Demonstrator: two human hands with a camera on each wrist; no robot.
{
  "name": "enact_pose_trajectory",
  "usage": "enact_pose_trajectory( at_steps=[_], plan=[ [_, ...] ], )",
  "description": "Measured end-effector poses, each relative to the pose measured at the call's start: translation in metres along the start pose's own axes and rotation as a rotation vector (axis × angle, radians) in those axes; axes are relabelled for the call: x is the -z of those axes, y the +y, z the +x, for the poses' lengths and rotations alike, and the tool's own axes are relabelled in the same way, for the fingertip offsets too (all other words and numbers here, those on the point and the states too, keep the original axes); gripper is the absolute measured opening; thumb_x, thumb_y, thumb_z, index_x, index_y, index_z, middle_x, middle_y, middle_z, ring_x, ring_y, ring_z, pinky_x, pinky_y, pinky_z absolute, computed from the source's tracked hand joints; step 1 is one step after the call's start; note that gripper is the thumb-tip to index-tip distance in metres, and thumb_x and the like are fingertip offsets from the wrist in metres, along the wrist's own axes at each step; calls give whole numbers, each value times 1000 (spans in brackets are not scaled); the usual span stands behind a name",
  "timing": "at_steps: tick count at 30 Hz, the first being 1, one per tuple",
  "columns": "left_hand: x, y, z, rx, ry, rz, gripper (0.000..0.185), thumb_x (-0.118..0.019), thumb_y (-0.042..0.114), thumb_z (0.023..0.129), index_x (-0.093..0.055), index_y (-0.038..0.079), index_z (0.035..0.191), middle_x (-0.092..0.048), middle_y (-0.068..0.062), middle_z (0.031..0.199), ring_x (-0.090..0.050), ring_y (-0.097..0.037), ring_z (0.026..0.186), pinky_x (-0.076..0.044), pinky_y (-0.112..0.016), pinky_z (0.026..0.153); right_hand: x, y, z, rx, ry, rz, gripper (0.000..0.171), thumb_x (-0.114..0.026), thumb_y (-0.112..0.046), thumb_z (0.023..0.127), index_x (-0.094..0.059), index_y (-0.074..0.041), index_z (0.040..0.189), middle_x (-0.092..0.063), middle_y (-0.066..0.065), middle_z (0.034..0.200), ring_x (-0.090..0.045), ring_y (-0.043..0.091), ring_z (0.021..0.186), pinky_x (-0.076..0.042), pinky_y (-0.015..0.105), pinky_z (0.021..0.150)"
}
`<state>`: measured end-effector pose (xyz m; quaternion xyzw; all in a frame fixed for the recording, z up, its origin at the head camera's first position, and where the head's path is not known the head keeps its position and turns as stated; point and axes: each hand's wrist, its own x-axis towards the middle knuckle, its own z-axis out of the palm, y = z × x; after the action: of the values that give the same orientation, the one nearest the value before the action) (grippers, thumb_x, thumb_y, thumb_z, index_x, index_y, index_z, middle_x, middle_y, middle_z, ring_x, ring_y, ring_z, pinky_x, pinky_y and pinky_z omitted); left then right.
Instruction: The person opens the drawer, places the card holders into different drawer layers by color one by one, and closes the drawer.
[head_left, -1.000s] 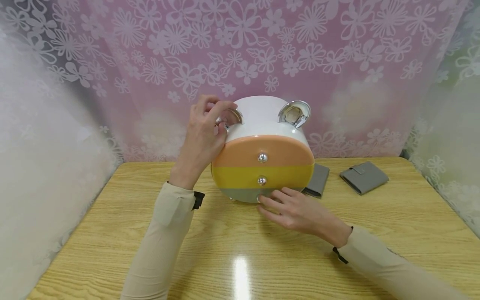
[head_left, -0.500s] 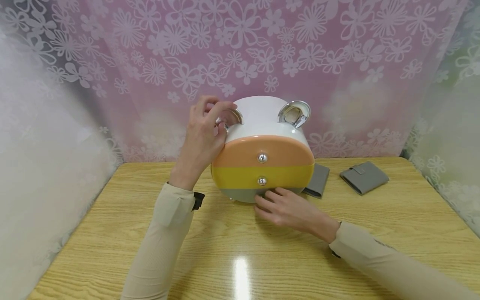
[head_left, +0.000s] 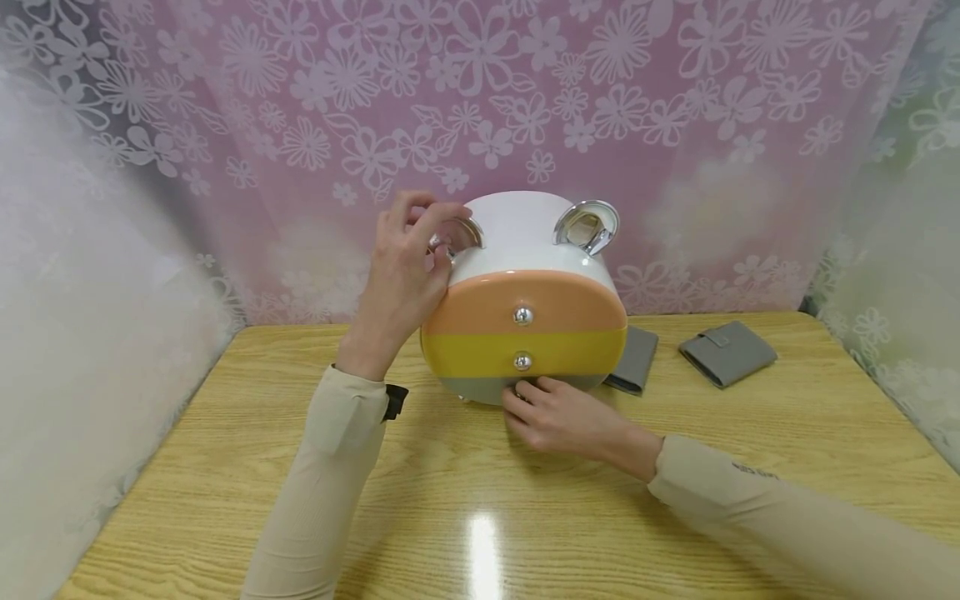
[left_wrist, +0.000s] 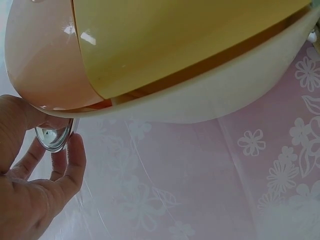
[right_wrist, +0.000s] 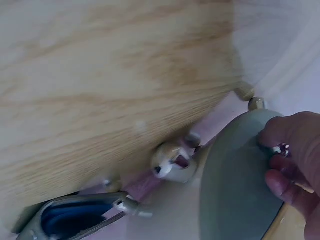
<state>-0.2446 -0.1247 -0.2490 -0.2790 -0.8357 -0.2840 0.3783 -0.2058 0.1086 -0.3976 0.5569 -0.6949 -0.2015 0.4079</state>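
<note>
A white rounded drawer box (head_left: 525,229) stands at the back of the wooden table (head_left: 225,467). Its front has an orange drawer (head_left: 525,304), a yellow drawer (head_left: 525,354) and a grey bottom drawer (head_left: 480,387), each with a small chrome knob. My left hand (head_left: 408,267) grips the left chrome ear handle (left_wrist: 52,136) on top. My right hand (head_left: 558,412) pinches the grey drawer's knob (right_wrist: 280,148) with its fingertips. The grey drawer front (right_wrist: 235,180) fills the right wrist view.
Two grey wallets lie on the table right of the box, one (head_left: 636,358) partly behind it and one (head_left: 727,354) further right. A pink flowered curtain (head_left: 480,100) hangs behind. White lace cloth (head_left: 82,275) closes the left and right sides.
My right hand has slid left and closer to the grey drawer, and its fingers have curled onto the bottom knob. The left hand and the box have stayed put.
</note>
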Motion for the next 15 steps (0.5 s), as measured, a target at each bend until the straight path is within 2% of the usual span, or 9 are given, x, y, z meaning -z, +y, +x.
enact_pose_trajectory(
  at_steps=[6, 15],
  plan=[
    [0, 0, 0, -8, 1, 9, 40, -58, -11, 87, -70, 10, 119, -53, -17, 120, -54, -34, 101, -40, -49, 95, 1, -3, 6, -17, -21, -18, 59, -16, 2, 109, -70, -13, 90, -64, 5, 103, -60, 18, 85, -52, 25, 68],
    [0, 0, -1, -8, -3, 11, 40, -58, -10, 88, -70, 11, 119, -53, -17, 121, -53, -35, 102, -41, -49, 96, 2, -6, 8, -23, -22, -32, 57, -17, 3, 109, -68, -12, 86, -63, 7, 101, -59, 18, 82, -48, 23, 63]
  ],
)
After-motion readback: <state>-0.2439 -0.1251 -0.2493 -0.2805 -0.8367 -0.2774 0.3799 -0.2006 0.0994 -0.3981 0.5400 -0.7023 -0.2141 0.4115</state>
